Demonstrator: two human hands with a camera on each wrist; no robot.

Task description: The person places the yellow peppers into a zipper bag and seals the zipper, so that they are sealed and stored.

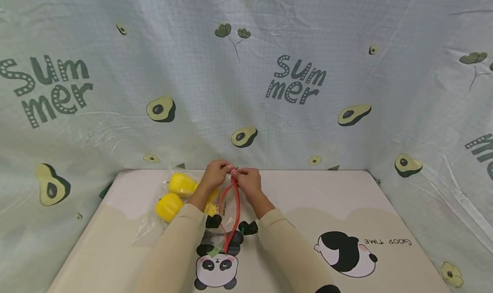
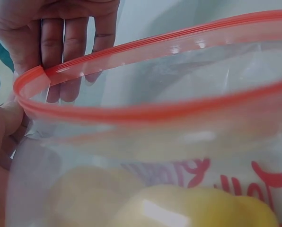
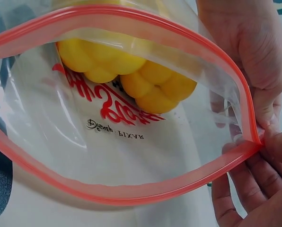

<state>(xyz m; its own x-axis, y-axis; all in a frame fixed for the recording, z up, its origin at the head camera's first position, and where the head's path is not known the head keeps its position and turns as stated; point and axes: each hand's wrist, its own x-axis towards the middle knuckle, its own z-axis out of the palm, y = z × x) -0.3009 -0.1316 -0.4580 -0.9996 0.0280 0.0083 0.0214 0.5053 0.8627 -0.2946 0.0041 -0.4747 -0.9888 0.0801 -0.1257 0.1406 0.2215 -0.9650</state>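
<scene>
A clear zip bag (image 3: pixel 41 123) with a red zip rim (image 3: pixel 131 198) lies across the table, its mouth gaping. My left hand (image 1: pixel 216 174) and right hand (image 1: pixel 248 180) meet at the rim's far corner, both pinching it between thumb and fingers. Inside are several yellow bell peppers (image 1: pixel 169 207), seen through the film. In the right wrist view two of the bell peppers (image 3: pixel 160 87) rest against the bag's printed side. The left wrist view shows a bell pepper (image 2: pixel 216 208) below the rim. My left forearm covers part of the bag.
The table (image 1: pixel 300 194) carries printed panda and dog pictures. A patterned curtain (image 1: pixel 200 91) hangs behind its far edge and along both sides. Black and green pieces of print or material (image 1: pixel 248 228) show near the bag's near end; what they are I cannot tell.
</scene>
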